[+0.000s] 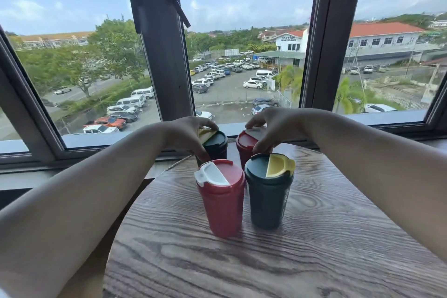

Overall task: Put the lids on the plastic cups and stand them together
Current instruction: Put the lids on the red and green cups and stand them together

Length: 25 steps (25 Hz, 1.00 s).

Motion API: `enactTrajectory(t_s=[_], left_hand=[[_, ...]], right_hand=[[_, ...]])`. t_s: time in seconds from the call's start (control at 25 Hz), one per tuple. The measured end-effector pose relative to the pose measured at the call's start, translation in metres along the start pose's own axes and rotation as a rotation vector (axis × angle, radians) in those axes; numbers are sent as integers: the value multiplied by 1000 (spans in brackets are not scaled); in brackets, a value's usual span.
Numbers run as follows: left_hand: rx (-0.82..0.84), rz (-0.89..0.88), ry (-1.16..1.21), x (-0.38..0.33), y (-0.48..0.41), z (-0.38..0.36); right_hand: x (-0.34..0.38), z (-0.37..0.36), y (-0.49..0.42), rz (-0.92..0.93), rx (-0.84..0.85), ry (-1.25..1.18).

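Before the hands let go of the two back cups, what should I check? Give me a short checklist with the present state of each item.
1. Lid on front red cup: ok.
2. Lid on front green cup: ok.
3. Lid seated on back green cup under left hand: cannot tell, fingers cover it.
4. Lid seated on back red cup under right hand: cannot tell.
5. All four cups upright on the table: ok.
6. Cups standing together: ok, two close rows.
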<state>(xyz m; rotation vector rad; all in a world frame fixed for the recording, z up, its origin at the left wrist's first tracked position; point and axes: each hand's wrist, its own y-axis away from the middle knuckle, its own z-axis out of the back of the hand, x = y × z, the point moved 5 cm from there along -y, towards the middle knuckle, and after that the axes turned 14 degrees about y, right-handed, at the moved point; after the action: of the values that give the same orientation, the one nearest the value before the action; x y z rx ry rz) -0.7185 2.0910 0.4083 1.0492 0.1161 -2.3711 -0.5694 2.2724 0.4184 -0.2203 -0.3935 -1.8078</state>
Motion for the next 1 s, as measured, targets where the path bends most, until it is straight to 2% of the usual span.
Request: enactTrajectory(t_s=[0.12,0.32,0.6,0.76,1.0], left_hand=[[57,27,79,-4,4,-7],[141,130,355,-4,17,-10],[127,116,464,-6,25,-12],[126,143,561,-4,27,-13],[156,146,518,-11,30,-15]], right_hand=[[6,-3,2,41,14,-9],[1,0,5,36,34,-82],[0,1,10,47,73,-122],[-6,0,11,27,138,-243],[-11,-4,13,11,155,-312]])
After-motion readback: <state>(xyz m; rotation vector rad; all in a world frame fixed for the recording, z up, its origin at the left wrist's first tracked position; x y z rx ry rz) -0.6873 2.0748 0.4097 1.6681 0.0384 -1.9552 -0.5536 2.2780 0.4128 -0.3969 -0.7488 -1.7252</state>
